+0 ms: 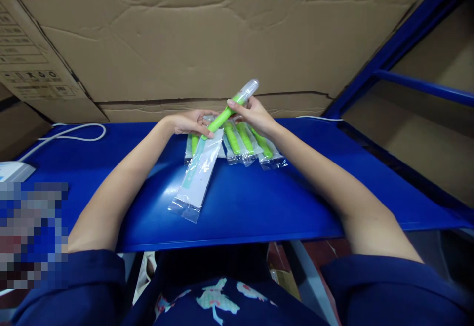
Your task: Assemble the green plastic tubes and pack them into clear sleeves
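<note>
A slim green tool with a clear cap (pixel 224 116) slants up to the right between my hands; its exact kind is hard to tell. My right hand (pixel 255 113) is closed round it just below the cap. At its lower end, my left hand (pixel 192 122) pinches it together with the top of a clear plastic bag (pixel 202 173). Inside that bag a white and teal card shows. Behind and under my hands lie several bagged green tools (pixel 244 138) on the blue table (pixel 259 207).
Cardboard (pixel 207 39) stands upright along the back of the table. A white cable (pixel 85 133) loops at the left near a white device (pixel 15 170). Blue metal frame bars (pixel 425 86) rise at the right.
</note>
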A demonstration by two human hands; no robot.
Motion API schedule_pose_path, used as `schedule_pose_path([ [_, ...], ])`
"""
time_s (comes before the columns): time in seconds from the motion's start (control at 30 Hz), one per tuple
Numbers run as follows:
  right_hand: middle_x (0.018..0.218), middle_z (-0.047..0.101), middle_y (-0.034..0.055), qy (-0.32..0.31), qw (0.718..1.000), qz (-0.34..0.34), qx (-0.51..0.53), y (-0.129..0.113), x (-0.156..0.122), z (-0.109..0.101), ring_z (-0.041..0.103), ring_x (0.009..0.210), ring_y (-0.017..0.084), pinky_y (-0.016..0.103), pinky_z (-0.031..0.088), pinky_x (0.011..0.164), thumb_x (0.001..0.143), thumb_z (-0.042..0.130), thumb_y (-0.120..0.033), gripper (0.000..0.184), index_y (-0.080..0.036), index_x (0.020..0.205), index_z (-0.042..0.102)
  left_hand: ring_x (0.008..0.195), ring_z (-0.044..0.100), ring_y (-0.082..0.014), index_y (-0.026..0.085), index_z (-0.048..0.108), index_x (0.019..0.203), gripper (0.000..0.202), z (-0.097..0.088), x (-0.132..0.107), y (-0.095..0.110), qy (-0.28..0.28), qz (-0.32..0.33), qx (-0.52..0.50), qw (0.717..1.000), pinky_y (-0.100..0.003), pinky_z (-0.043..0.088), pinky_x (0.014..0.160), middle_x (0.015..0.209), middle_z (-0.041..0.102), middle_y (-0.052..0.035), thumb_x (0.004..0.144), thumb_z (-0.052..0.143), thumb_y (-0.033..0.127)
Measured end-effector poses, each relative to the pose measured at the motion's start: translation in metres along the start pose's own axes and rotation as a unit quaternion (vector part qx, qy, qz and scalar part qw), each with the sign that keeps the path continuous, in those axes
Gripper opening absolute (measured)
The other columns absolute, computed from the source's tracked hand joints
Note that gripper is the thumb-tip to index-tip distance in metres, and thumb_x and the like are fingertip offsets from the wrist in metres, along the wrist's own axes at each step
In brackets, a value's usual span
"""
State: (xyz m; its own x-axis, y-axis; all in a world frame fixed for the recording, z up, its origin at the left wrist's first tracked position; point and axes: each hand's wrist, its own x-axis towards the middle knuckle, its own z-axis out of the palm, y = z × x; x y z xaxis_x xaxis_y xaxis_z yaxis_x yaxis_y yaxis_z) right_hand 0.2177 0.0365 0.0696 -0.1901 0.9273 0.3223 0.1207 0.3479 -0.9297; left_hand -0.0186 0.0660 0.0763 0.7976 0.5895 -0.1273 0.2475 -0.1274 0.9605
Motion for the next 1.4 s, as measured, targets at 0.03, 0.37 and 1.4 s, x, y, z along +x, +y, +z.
schedule_pose_path([
  [0.03, 0.1, 0.068, 0.0093, -0.011, 1.0, 0.006, -0.007, -0.002, -0.001, 0.0, 0.069, 0.088, 0.024, 0.035, 0.063, 0.066, 0.068, 0.081, -0.072, 0.066, -0.024, 0.105, 0.056, 0.087, 0.072, -0.0169, 0.021, 0.035, 0.157, 0.107, 0.001, 0.0, 0.0, -0.001, -0.013, 0.006, 1.0, -0.029, 0.054, 0.087, 0.094, 0.074, -0.0028, 0.065, 0.088, 0.019],
  [0.37, 0.069, 0.053, 0.0031, 0.003, 0.996, 0.036, -0.086, -0.004, -0.004, 0.002, 0.05, 0.058, 0.015, 0.036, 0.055, 0.051, 0.076, 0.075, -0.071, 0.053, -0.022, 0.083, 0.056, 0.081, 0.07, -0.018, 0.018, 0.045, 0.147, 0.095, 0.016, 0.002, 0.013, 0.007, -0.029, 0.055, 0.998, -0.032, 0.052, 0.084, 0.091, 0.073, -0.0035, 0.065, 0.092, 0.036],
  [1.4, 0.084, 0.063, 0.005, 0.037, 0.999, 0.002, -0.016, 0.012, 0.012, -0.015, 0.059, 0.061, 0.015, 0.029, 0.044, 0.048, 0.071, 0.073, -0.078, 0.063, -0.026, 0.096, 0.05, 0.109, 0.066, -0.0241, 0.015, 0.051, 0.144, 0.089, 0.002, 0.004, 0.009, 0.163, -0.002, -0.028, 0.986, -0.038, 0.049, 0.099, 0.11, 0.071, -0.012, 0.066, 0.092, 0.03],
])
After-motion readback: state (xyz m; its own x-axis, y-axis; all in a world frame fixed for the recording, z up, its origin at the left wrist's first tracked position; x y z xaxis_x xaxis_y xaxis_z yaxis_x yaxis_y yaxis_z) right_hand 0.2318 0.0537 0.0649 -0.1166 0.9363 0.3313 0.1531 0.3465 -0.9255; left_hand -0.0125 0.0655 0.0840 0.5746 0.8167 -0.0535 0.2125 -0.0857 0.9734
